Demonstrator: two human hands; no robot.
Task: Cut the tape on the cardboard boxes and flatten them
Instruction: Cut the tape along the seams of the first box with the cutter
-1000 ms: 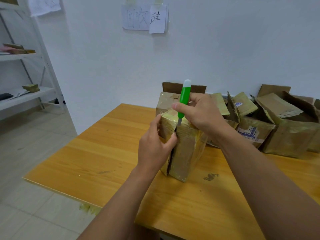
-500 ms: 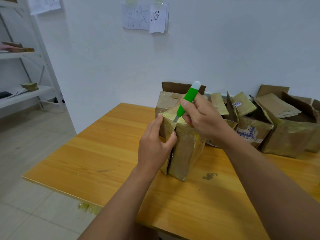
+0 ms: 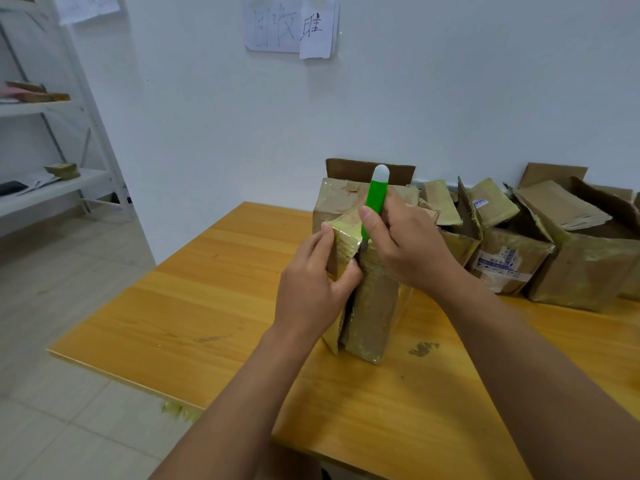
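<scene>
1. Green-handled knife [image 3: 374, 206]: gripped in the right hand [image 3: 407, 247], blade at the top of a taped seam on the box [image 3: 372, 296]
2. Box: upright on the worktop [image 3: 214, 306], tape-wrapped, yellowish, side seam partly split; left hand [image 3: 311, 292] fingers clasp its near edge
3. Progress: judged early; cutting unfinished, flattening not begun
4. Other boxes [image 3: 540, 247]: behind, torn open, unflattened

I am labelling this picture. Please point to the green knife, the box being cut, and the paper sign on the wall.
green utility knife [image 3: 374, 206]: head view, middle of the green handle.
taped cardboard box [image 3: 375, 306]: head view, its front face below the hands.
paper sign [image 3: 277, 29]: head view, middle of the larger sheet.
</scene>
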